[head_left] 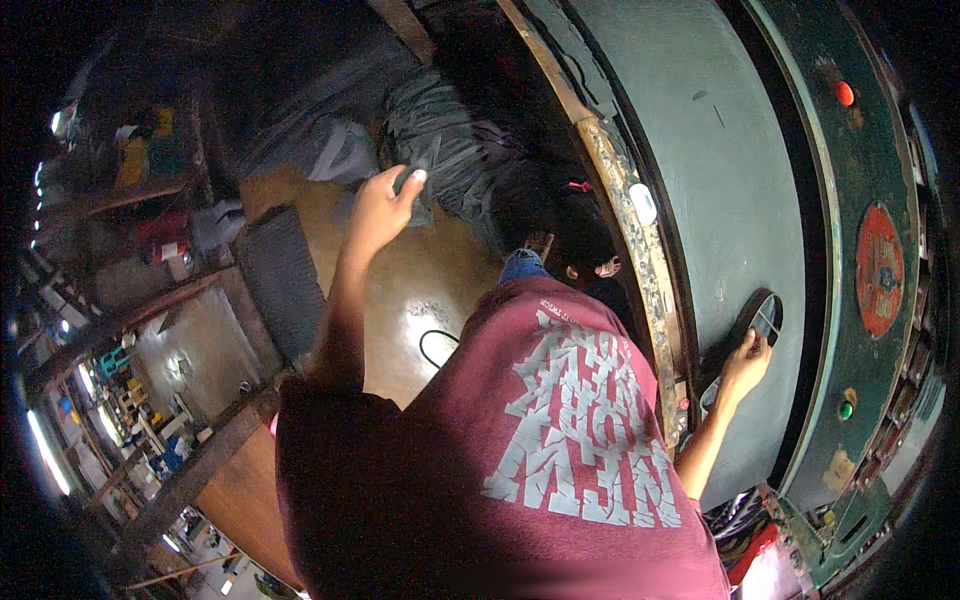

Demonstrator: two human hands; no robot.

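My left hand (385, 212) is raised over the floor on the left, its fingers and thumb closed around a small dark flat piece (405, 179). What that piece is, I cannot make out. On the right, my right hand (744, 368) grips the near end of a dark oval ring with a thin bar across it (766, 316), which looks like a cutting die. The ring is over the grey-green flat bed (720, 180) of a machine and casts a shadow there.
A dark green machine beam (868, 150) carries a red button (845, 94) and a green button (847, 410). The bed's near edge is worn and flaking (625, 200). Heaped dark sheets (440, 125) lie beyond my left hand; a dark ribbed mat (282, 285) is at left.
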